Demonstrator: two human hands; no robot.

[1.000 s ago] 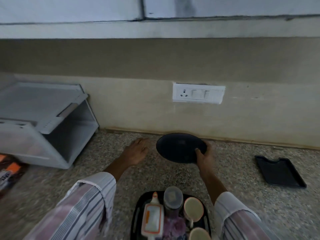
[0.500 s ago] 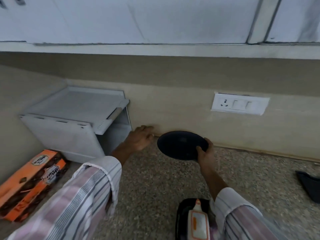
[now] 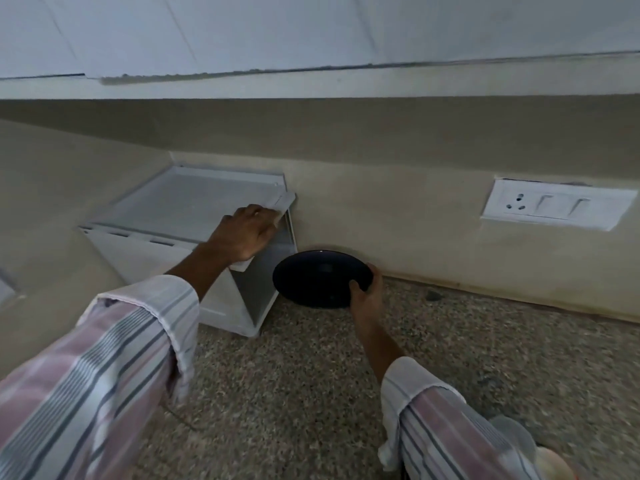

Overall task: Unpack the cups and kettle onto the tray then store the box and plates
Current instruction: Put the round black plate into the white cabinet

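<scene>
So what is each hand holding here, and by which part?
The right hand grips the dark plate by its right rim, thumb on top. The left hand rests on the white container's flap; a grip cannot be confirmed.

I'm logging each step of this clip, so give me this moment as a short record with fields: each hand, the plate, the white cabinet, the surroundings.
left hand: resting on the front flap of the white cabinet, fingers over its edge
right hand: gripping the near right rim of the plate
plate: dark, round, tilted, beside the cabinet's open side
white cabinet: on the counter, in the wall corner
wall socket: to the right, above the counter
</scene>
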